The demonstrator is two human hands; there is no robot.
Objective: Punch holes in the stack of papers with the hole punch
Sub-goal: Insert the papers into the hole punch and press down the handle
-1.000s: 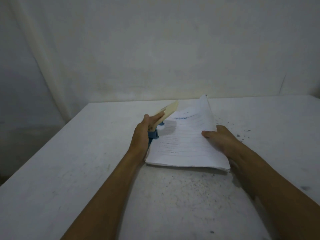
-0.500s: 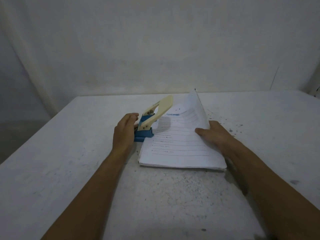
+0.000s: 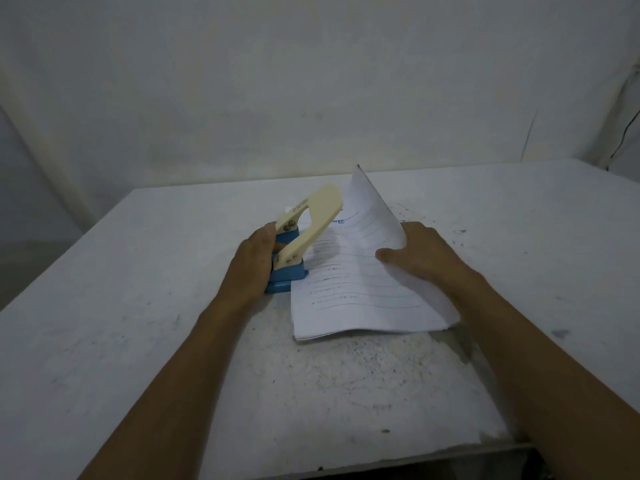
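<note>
Speckled white surface [image 3: 145, 341] fills the bottom of the frame. At centre, the stack of papers [image 3: 360, 292] has its left edge at the hole punch [image 3: 294, 251]; the right hand [image 3: 420, 252] pins it, fingers flat, far corner curling up. The left hand [image 3: 254, 261] loosely cups the blue base. Cream lever's up, so looks like alignment stage; next is pressing down.

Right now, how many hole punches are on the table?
1. The hole punch, blue base with its cream lever raised, stands at the left edge of the stack of papers, with the left hand against its back. None other shows.
</note>
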